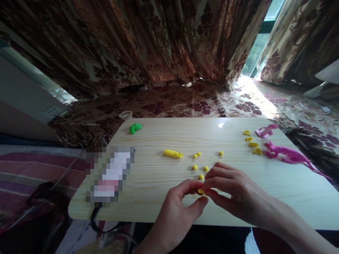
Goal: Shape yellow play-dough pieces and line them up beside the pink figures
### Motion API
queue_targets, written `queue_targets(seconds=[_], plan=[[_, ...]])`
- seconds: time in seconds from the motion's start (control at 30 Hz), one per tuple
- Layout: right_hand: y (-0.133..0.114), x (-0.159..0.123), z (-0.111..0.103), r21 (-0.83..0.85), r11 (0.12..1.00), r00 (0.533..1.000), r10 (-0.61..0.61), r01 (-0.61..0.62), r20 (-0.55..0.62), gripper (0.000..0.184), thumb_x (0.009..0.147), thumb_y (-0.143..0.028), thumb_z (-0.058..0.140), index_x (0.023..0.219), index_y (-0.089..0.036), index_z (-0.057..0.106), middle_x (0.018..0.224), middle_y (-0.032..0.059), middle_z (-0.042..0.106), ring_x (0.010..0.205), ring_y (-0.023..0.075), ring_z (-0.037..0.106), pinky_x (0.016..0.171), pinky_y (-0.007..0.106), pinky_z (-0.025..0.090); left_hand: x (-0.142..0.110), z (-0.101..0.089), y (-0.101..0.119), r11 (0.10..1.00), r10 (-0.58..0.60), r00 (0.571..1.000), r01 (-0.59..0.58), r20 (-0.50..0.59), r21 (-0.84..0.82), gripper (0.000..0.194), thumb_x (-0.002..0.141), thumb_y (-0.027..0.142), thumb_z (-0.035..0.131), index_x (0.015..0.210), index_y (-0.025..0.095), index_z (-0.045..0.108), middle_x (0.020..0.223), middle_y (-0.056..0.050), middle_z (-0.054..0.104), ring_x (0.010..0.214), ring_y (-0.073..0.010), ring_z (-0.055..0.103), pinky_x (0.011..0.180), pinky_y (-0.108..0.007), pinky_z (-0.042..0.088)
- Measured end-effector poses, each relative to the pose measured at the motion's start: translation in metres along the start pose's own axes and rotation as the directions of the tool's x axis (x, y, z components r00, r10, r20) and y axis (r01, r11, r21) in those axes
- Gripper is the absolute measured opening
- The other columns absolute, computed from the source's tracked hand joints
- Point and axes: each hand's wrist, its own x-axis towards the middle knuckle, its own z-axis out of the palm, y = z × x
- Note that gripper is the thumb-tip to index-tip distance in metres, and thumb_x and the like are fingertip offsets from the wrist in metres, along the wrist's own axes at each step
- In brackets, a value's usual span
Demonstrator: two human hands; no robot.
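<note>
Between the fingertips of both hands is a small piece of yellow modelling clay point(201, 191). My left hand point(180, 208) pinches it from the left, thumb below and index finger above. From the right, my right hand point(230, 183) closes its thumb and fingertips on the same piece. Just beyond the fingers lie several little yellow clay balls point(195, 167), one of them close to my right fingertips. A thicker yellow clay roll point(173, 153) with a ragged right end rests farther left. Several flattened yellow clay pieces point(253, 144) form a column at the right.
A pink clay lump point(267, 131) and a long magenta clay shape point(288, 154) lie at the table's right. Green clay point(135, 128) sits at the far left. A blurred-out flat device point(112, 174) with a strap is on the left of the wooden table point(150, 187). Patterned curtains point(169, 42) hang behind.
</note>
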Motion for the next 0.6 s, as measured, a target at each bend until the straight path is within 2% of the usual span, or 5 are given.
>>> queue_targets(seconds=[0.2,0.3,0.4,0.5,0.6], plan=[[0.004,-0.004,0.003,-0.012,0.998,0.997,-0.059,0.058,-0.047,0.014,0.091,-0.014,0.049,0.093,-0.017,0.063,0.090,0.0050,0.061,0.083,0.0156,0.049,0.073,0.030,0.041,-0.001,0.000,0.003,0.994,-0.035,0.998,0.040,0.046,-0.100,0.021,0.084,0.027,0.059,0.100,0.020,0.070,0.091,-0.003,0.071,0.088,-0.0184,0.061,0.082,-0.027,0.046],[0.001,-0.003,-0.003,-0.056,0.998,0.999,-0.040,0.040,0.008,0.015,0.091,-0.015,0.048,0.095,-0.018,0.063,0.092,0.0054,0.060,0.084,0.0163,0.049,0.072,0.030,0.041,-0.001,0.000,0.003,0.995,-0.074,0.996,0.077,0.049,-0.062,0.020,0.084,0.030,0.058,0.096,0.019,0.071,0.087,-0.002,0.071,0.086,-0.0193,0.062,0.081,-0.028,0.047],[-0.004,0.001,-0.011,-0.068,0.998,0.996,-0.002,0.008,0.090,0.012,0.089,-0.018,0.052,0.094,-0.020,0.063,0.090,0.0045,0.060,0.084,0.0161,0.050,0.072,0.029,0.041,-0.002,0.001,0.003,0.998,-0.063,0.998,0.062,0.022,0.023,0.017,0.082,0.026,0.060,0.092,0.019,0.071,0.085,-0.002,0.070,0.084,-0.0192,0.062,0.081,-0.028,0.046],[-0.007,0.005,-0.014,-0.078,0.996,0.988,-0.024,0.036,0.152,0.014,0.085,-0.014,0.058,0.093,-0.022,0.064,0.086,0.0023,0.061,0.082,0.0154,0.052,0.071,0.028,0.041,-0.004,0.002,0.005,0.998,-0.011,1.000,0.011,0.004,0.060,0.016,0.080,0.019,0.061,0.091,0.019,0.072,0.083,-0.001,0.070,0.080,-0.0178,0.062,0.080,-0.027,0.047],[-0.007,0.007,-0.012,-0.107,0.992,0.984,-0.044,0.063,0.173,0.017,0.082,-0.009,0.059,0.093,-0.021,0.064,0.084,0.0020,0.061,0.081,0.0157,0.053,0.071,0.028,0.042,-0.006,0.002,0.006,0.997,-0.020,1.000,0.019,0.012,0.072,0.016,0.080,0.017,0.059,0.089,0.019,0.072,0.080,-0.001,0.069,0.078,-0.0178,0.062,0.076,-0.026,0.048]])
